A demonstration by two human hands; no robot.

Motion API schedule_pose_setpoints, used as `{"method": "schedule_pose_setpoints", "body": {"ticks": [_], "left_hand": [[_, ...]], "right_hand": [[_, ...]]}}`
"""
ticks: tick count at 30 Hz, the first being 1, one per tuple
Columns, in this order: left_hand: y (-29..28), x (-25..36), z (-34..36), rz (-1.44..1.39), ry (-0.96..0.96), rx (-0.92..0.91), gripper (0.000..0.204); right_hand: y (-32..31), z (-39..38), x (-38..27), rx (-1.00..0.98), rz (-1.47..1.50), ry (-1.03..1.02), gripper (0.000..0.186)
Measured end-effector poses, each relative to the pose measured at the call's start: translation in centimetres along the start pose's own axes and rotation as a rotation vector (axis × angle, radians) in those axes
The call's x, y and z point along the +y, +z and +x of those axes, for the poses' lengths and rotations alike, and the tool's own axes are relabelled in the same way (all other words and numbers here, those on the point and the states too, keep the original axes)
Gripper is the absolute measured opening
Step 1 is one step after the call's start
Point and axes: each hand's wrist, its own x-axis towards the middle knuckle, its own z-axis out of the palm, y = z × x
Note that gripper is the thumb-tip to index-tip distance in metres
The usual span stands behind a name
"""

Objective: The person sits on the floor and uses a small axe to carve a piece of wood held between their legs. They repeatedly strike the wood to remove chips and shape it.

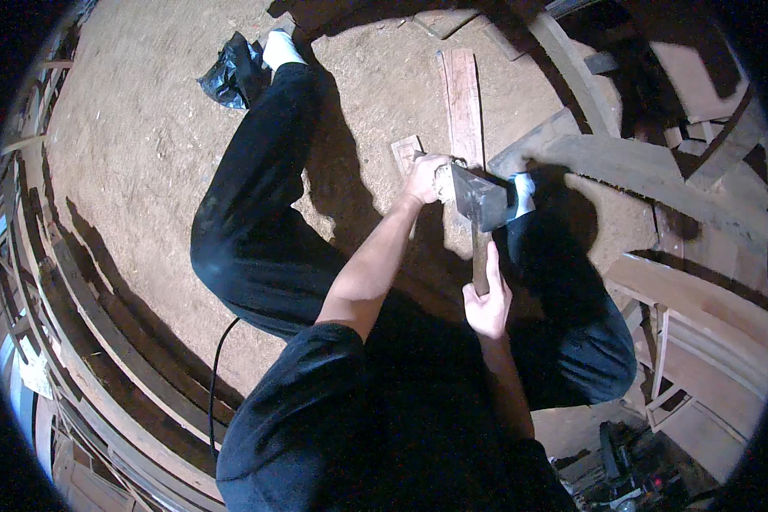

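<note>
Gripping a hammer in front of a plank, close to the left hand.
Wraps the right hand snugly around the handle, with one digit stretched up along it; overlaps the near part of the plank, in this view, with the dark, blocky head. Curls the left hand just left of that head, by the plank; cannot tell the grip there, nor anything inside it. Has the plank reaching away over sandy ground, between the left foot and the right foot, both in white. Farther out, shows a small wood piece left of the plank, a black bag beside the left foot, long boards at left, a cable near them, and timbers at right.
</note>
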Motion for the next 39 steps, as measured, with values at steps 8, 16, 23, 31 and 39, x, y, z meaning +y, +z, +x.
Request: {"method": "schedule_pose_setpoints", "body": {"ticks": [8,16,23,31,39], "left_hand": [[-0.3,1.5,0.5,0.046,0.073,-0.019,0.024],[-0.7,1.5,0.2,0.110,0.027,-0.067,0.023],[-0.5,0.1,0.0,0.174,0.037,-0.038,0.022],[-0.9,3.3,0.7,0.103,0.018,-0.050,0.017],[0.1,4.1,2.8,0.191,-0.206,-0.126,0.027]], "right_hand": [[1.0,-0.5,1.2,0.129,-0.009,-0.019,0.082],[0.3,-0.8,0.4,0.237,0.140,0.048,0.087],[0.3,0.6,0.2,0.063,0.018,0.049,0.086],[1.1,-0.3,1.8,0.162,-0.048,-0.076,0.081],[-0.3,-1.1,2.6,0.144,0.427,0.203,0.100]]}}
